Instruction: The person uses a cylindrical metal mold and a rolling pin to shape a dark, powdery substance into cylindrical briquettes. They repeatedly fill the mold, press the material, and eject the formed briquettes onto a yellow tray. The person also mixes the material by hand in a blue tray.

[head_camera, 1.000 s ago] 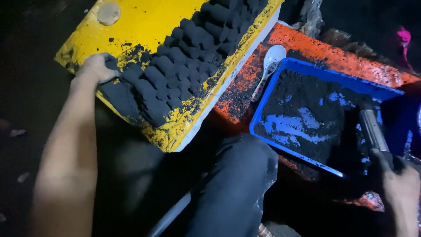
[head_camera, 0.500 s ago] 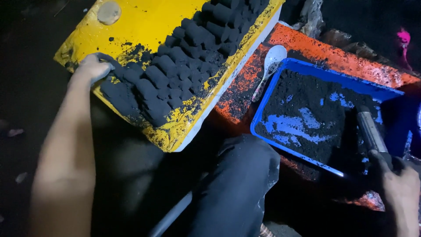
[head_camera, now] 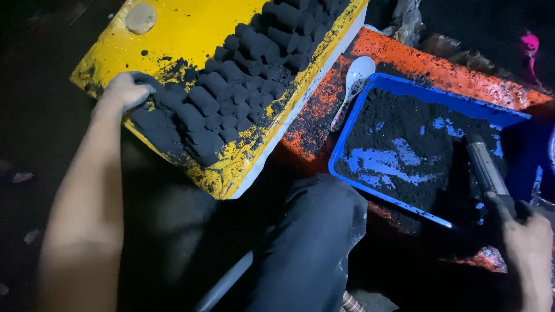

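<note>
Charcoal briquettes (head_camera: 231, 95), short black cylinders, packed in rows across the lower half of a yellow board (head_camera: 191, 34). Left hand (head_camera: 124, 89) at the board's left edge, fingers curled together and resting on the end pieces of the nearest row; whether pinching one or merely pressing, cannot tell. Probably light but crumbly, the surfaces dusty and soft-looking, so best taken round the sides with a gentle, even squeeze rather than by the ends. Board tilted, its paint chipped and smeared black, lower corner just beside a dark-trousered knee (head_camera: 312, 231). Further right, an orange slab (head_camera: 439, 63) dusted with black powder, a pale spoon (head_camera: 354, 78) lying on it against the rim of a blue tray (head_camera: 399, 86). Tray partly filled with loose black powder, blue floor showing through in patches. At far right, right hand (head_camera: 529, 254) clenched on a dark metal tube (head_camera: 485, 167), fingers wrapped tight round its lower end, upper end in the powder.
</note>
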